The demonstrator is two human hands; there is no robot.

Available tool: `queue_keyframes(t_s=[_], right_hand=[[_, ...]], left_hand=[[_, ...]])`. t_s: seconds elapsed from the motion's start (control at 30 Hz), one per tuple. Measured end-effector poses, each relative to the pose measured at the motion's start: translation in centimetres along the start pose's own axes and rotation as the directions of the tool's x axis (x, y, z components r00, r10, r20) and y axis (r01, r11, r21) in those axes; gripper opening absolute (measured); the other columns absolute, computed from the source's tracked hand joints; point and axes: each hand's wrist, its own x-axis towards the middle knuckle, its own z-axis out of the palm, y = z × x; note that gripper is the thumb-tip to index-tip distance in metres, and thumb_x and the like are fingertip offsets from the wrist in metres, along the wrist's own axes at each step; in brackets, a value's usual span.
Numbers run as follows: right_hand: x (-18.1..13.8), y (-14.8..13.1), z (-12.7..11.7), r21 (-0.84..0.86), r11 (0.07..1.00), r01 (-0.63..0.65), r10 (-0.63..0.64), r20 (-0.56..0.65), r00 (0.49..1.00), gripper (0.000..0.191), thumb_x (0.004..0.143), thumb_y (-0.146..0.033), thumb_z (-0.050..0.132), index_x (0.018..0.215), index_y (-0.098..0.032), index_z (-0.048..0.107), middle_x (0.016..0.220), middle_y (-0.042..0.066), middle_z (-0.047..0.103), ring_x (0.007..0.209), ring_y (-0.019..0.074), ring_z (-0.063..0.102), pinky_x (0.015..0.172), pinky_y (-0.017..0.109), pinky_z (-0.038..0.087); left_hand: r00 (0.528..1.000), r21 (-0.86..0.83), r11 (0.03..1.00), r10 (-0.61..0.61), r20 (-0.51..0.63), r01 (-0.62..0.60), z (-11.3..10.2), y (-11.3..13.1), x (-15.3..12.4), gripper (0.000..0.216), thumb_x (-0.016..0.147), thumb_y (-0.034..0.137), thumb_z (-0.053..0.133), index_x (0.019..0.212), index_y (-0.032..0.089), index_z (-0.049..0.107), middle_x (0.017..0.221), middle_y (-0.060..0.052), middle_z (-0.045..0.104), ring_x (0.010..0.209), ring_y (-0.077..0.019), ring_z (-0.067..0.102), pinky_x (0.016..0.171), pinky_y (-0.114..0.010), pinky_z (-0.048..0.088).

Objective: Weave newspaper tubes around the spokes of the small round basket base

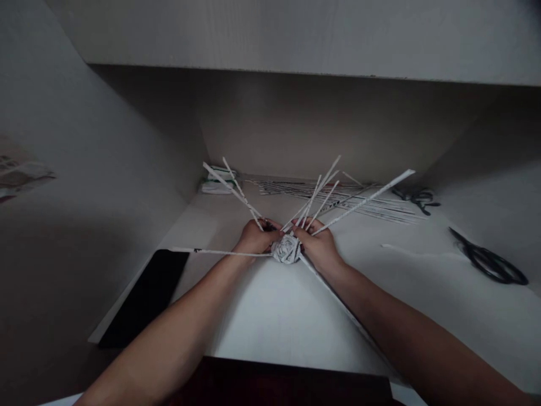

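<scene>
Between my two hands is a small round weave of rolled paper strips [286, 250], whitish with grey print. Long paper tubes stick out of it in several directions, some up and away, one to the left and one down along my right forearm. My left hand [258, 235] is closed on the left edge of the weave, with tubes rising past its fingers. Around the far right edge, the fingers of my right hand [316, 239] pinch the weave where more tubes [366, 202] fan out. The fingertips are partly hidden behind the work.
A pile of loose paper tubes [291, 190] lies at the back. Black-handled scissors [492, 262] rest at right, near a single thin tube [416, 251]. Dark tools [418, 197] sit at back right, a white-green packet [217, 180] at back left. A black flat slab [146, 299] lies left; a shelf [296, 39] overhangs.
</scene>
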Motion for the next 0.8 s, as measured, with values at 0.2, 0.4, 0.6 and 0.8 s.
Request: queue_keyframes(t_s=[0.2,0.4,0.6,0.8], right_hand=[[0.4,-0.2,-0.1,0.041,0.998,-0.054,0.057,-0.074,0.996,0.02,0.067,-0.034,0.067,0.079,-0.018,0.064,0.06,-0.002,0.063,0.052,0.0138,0.056,0.051,0.025,0.044],[0.1,-1.1,0.0,0.185,0.969,-0.167,0.185,-0.083,0.979,0.026,0.057,-0.034,0.075,0.068,-0.019,0.057,0.056,-0.003,0.062,0.048,0.0137,0.055,0.047,0.026,0.044],[-0.1,-2.3,-0.2,0.323,0.844,-0.429,0.433,0.066,0.899,0.021,0.066,-0.039,0.065,0.069,-0.02,0.058,0.065,0.007,0.069,0.056,0.0216,0.064,0.05,0.033,0.052],[-1.1,-2.1,0.2,0.322,0.869,-0.375,0.347,0.141,0.927,0.025,0.06,-0.033,0.075,0.065,-0.02,0.055,0.061,0.001,0.064,0.054,0.0168,0.06,0.053,0.03,0.05]], left_hand=[[0.999,-0.084,0.995,-0.049,-0.024,0.046,0.4,0.0,-0.1,0.02,0.057,0.025,0.073,0.073,0.014,0.067,0.057,0.003,0.059,0.046,-0.0092,0.05,0.042,-0.02,0.036],[1.0,-0.087,0.996,-0.004,0.014,0.005,0.3,0.0,-0.2,0.023,0.055,0.025,0.074,0.073,0.013,0.067,0.056,0.001,0.059,0.047,-0.0094,0.05,0.045,-0.02,0.037],[0.997,-0.062,0.995,0.074,-0.034,-0.076,0.0,-0.3,0.3,0.018,0.056,0.026,0.074,0.068,0.015,0.065,0.058,0.0,0.062,0.052,-0.012,0.053,0.05,-0.023,0.041],[0.981,0.133,0.973,0.193,-0.03,-0.188,-0.2,-1.0,0.9,0.014,0.06,0.025,0.07,0.071,0.016,0.069,0.065,-0.003,0.067,0.06,-0.0152,0.059,0.056,-0.025,0.043]])
